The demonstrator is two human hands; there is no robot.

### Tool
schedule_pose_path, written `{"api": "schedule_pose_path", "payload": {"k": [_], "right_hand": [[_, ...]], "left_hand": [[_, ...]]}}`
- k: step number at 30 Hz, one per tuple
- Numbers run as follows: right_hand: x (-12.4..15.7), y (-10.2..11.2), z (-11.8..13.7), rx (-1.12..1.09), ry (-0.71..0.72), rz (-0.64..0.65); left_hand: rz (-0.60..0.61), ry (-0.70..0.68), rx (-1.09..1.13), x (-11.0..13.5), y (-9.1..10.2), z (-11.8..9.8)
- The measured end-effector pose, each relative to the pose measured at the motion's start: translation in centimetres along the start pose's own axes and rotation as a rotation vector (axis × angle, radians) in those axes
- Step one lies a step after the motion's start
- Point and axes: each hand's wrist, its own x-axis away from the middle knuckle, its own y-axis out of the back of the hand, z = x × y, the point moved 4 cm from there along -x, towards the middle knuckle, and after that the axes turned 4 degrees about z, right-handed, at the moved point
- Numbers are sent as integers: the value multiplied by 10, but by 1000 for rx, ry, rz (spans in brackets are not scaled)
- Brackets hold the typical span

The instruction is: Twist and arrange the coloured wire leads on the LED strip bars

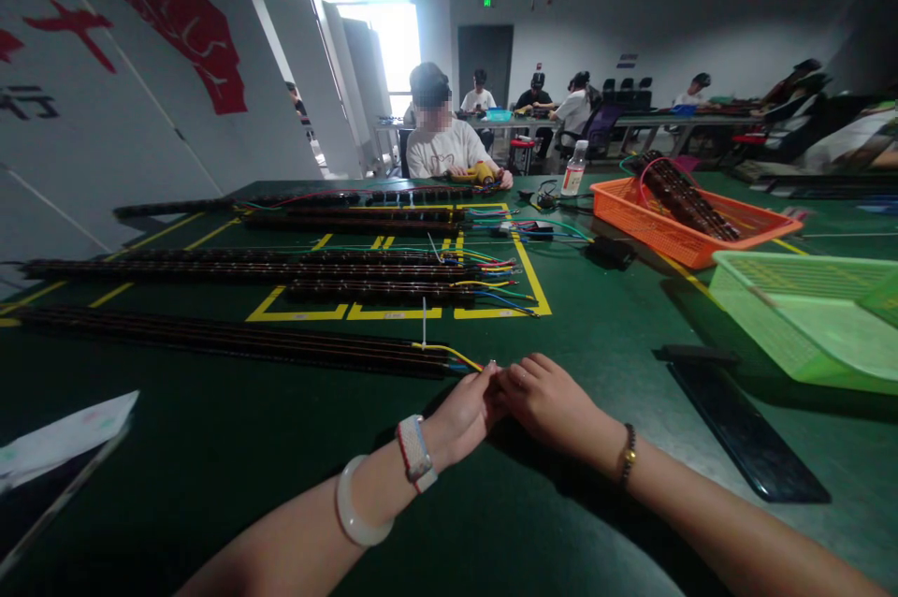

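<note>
My left hand (464,414) and my right hand (545,400) meet fingertip to fingertip on the green table, both closed in a pinch on the coloured wire ends (463,359) that come out of a long dark strip (231,340). A yellow wire leads from the strip's end to my fingers. A thin white tie stands up near the strip's end. My left wrist wears a pale bangle and a fabric band, my right wrist a bead bracelet.
Several more dark strips (281,269) with coloured wires lie across yellow floor-tape markings. An orange basket (673,237) holds strips, a green basket (806,321) stands right, a flat black bar (744,433) lies near my right arm. A person in white (445,148) sits opposite; others work behind.
</note>
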Motion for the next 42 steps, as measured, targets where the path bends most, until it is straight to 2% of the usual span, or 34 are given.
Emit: {"api": "schedule_pose_path", "payload": {"k": [5, 9, 16, 21, 28, 32, 36, 42], "right_hand": [[7, 15, -24, -279, -146, -102], [10, 16, -36, -403, -129, -57], [9, 15, -29, -297, -63, 45], [8, 15, -18, -163, -16, 83], [6, 6, -8, -108, -103, 147], [7, 5, -10, -251, -214, 167], [7, 9, -18, -530, -331, 209], [10, 9, -42, -841, -511, 192]], "left_hand": [[78, 22, -49, 3, -6, -1], [85, 20, -91, 5, -7, -2], [107, 64, -112, 6, -10, -3], [106, 29, -77, 5, -9, -3], [101, 35, -72, 1, -5, 0], [98, 16, -81, 1, -6, 0], [96, 34, -89, 4, -9, -1], [62, 34, -141, 9, -15, -2]]}}
